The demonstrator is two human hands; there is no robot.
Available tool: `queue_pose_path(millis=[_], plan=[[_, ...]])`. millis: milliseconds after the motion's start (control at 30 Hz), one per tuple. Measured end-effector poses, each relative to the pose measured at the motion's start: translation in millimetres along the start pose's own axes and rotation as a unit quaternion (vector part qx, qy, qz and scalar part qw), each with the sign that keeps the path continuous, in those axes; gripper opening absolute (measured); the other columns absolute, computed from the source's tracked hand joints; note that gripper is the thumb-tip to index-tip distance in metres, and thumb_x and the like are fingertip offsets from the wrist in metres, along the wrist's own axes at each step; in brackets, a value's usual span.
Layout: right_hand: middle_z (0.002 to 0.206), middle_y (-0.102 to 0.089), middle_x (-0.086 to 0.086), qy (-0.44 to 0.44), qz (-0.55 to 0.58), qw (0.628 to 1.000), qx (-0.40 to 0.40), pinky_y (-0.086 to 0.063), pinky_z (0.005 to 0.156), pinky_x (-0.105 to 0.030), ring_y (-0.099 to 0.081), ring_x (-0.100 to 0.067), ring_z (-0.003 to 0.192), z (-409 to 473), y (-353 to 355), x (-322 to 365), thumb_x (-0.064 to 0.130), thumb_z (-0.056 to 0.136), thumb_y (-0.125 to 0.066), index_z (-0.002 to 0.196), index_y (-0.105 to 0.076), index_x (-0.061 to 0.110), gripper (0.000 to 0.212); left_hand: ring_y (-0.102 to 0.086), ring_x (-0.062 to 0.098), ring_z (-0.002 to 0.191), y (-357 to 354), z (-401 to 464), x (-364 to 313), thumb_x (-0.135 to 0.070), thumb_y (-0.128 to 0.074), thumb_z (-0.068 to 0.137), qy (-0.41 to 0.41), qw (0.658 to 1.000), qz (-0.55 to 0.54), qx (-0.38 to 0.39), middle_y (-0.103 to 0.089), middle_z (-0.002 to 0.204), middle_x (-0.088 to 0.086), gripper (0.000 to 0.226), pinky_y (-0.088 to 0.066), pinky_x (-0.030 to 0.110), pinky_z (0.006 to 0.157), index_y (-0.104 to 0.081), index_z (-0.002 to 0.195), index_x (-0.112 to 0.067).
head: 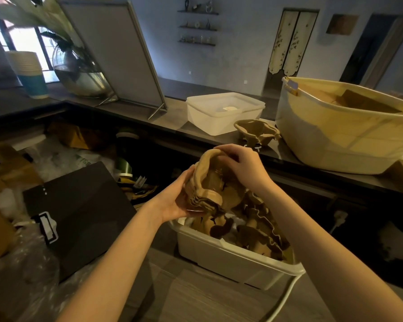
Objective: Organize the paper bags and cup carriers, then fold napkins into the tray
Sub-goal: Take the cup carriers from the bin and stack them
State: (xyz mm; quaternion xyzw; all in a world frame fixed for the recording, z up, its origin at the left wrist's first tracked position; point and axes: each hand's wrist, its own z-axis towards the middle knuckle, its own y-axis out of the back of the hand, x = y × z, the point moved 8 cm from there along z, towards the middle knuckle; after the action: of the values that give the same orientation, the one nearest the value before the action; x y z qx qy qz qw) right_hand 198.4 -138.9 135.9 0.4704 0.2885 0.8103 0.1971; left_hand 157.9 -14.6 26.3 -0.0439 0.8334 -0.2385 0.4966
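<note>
A stack of brown pulp cup carriers [213, 182] is held tilted above a white plastic bin [230, 259]. My left hand [175, 201] grips the stack's lower left edge from beneath. My right hand [240, 163] is closed over its top rim. The bin holds several more loose cup carriers [258, 231]. Another cup carrier [256, 132] stands on the dark counter behind. At the right, a large cream tub [330, 145] contains brown paper bags [358, 102].
A lidded clear plastic box [223, 112] sits on the counter beside a leaning framed board [112, 54]. A dark flat panel [79, 212], cardboard and plastic wrap crowd the lower left. A stack of paper cups [29, 73] and a glass vase [79, 73] stand far left. A white cable [286, 296] hangs by the bin.
</note>
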Motion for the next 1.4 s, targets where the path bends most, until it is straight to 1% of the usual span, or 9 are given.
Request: queue_pose_path(millis=[167, 333, 467, 533, 633, 700, 867, 1133, 1400], plan=[[0.117, -0.064, 0.002, 0.045, -0.052, 0.997, 0.03, -0.041, 0.083, -0.008, -0.059, -0.008, 0.108, 1, -21, 7, 0.017, 0.095, -0.051, 0.126, -0.057, 0.019, 0.031, -0.06, 0.03, 0.098, -4, -5, -5, -0.059, -0.039, 0.087, -0.018, 0.999, 0.035, -0.002, -0.064, 0.104, 0.013, 0.049, -0.051, 0.042, 0.08, -0.059, 0.109, -0.02], [0.123, -0.06, 0.001, 0.012, -0.025, 0.998, 0.055, -0.044, 0.089, -0.015, -0.056, -0.01, 0.112, -3, -27, -1, 0.019, 0.098, -0.046, 0.131, -0.053, 0.018, 0.034, -0.059, 0.022, 0.092, 1, -10, -11, -0.048, -0.04, 0.092, -0.059, 0.994, 0.082, -0.027, -0.062, 0.101, 0.007, 0.031, -0.05, 0.032, 0.073, -0.057, 0.104, -0.025], [0.121, -0.059, 0.0, -0.071, 0.047, 0.996, -0.024, -0.044, 0.086, -0.018, -0.054, -0.008, 0.109, -8, -10, -22, 0.019, 0.098, -0.044, 0.125, -0.054, 0.017, 0.029, -0.056, 0.027, 0.105, 13, -6, -16, -0.049, -0.039, 0.092, -0.1, 0.994, 0.001, -0.033, -0.058, 0.116, 0.011, 0.044, -0.049, 0.039, 0.081, -0.051, 0.125, -0.022], [0.118, -0.059, -0.001, -0.091, 0.019, 0.996, -0.013, -0.044, 0.086, -0.021, -0.054, -0.009, 0.106, -14, -13, -35, 0.017, 0.098, -0.045, 0.122, -0.055, 0.016, 0.026, -0.053, 0.028, 0.112, 24, -4, -21, -0.048, -0.04, 0.093, -0.134, 0.988, -0.058, -0.044, -0.053, 0.126, 0.012, 0.047, -0.048, 0.042, 0.086, -0.046, 0.132, -0.023], [0.119, -0.057, -0.002, -0.106, -0.106, 0.983, 0.109, -0.048, 0.089, -0.028, -0.055, -0.013, 0.103, -22, -41, -54, 0.018, 0.095, -0.049, 0.122, -0.054, 0.017, 0.027, -0.049, 0.03, 0.119, 42, 1, -24, -0.051, -0.044, 0.089, -0.167, 0.977, -0.121, -0.061, -0.048, 0.134, 0.013, 0.055, -0.049, 0.044, 0.086, -0.041, 0.138, -0.026], [0.124, -0.054, -0.005, -0.139, -0.192, 0.946, 0.22, -0.047, 0.092, -0.03, -0.054, -0.016, 0.106, -31, -69, -70, 0.026, 0.094, -0.051, 0.127, -0.05, 0.018, 0.034, -0.048, 0.031, 0.122, 49, 3, -25, -0.053, -0.045, 0.088, -0.181, 0.974, -0.125, -0.064, -0.047, 0.136, 0.013, 0.058, -0.048, 0.046, 0.09, -0.04, 0.139, -0.026], [0.152, -0.026, -0.006, -0.124, -0.292, 0.884, 0.344, -0.035, 0.108, -0.04, -0.034, -0.028, 0.135, -50, -119, -99, 0.039, 0.087, -0.061, 0.147, -0.026, 0.021, 0.072, -0.048, 0.03, 0.122, 62, 4, -25, -0.055, -0.047, 0.087, -0.195, 0.969, -0.126, -0.083, -0.048, 0.136, 0.012, 0.059, -0.044, 0.047, 0.098, -0.042, 0.138, -0.025], [0.142, -0.04, -0.006, -0.11, -0.29, 0.891, 0.332, -0.04, 0.103, -0.041, -0.043, -0.026, 0.126, -45, -140, -110, 0.039, 0.078, -0.071, 0.142, -0.032, 0.018, 0.078, -0.05, 0.029, 0.12, 73, 1, -24, -0.053, -0.046, 0.089, -0.194, 0.966, -0.139, -0.099, -0.049, 0.135, 0.012, 0.059, -0.048, 0.044, 0.09, -0.04, 0.139, -0.024], [0.149, -0.015, -0.01, -0.144, -0.214, 0.925, 0.278, -0.042, 0.102, -0.036, -0.041, -0.03, 0.126, -37, -118, -94, 0.045, 0.073, -0.074, 0.144, -0.027, 0.024, 0.088, -0.05, 0.028, 0.12, 81, 3, -23, -0.051, -0.046, 0.088, -0.202, 0.961, -0.143, -0.121, -0.05, 0.134, 0.012, 0.058, -0.048, 0.045, 0.092, -0.042, 0.138, -0.022]])
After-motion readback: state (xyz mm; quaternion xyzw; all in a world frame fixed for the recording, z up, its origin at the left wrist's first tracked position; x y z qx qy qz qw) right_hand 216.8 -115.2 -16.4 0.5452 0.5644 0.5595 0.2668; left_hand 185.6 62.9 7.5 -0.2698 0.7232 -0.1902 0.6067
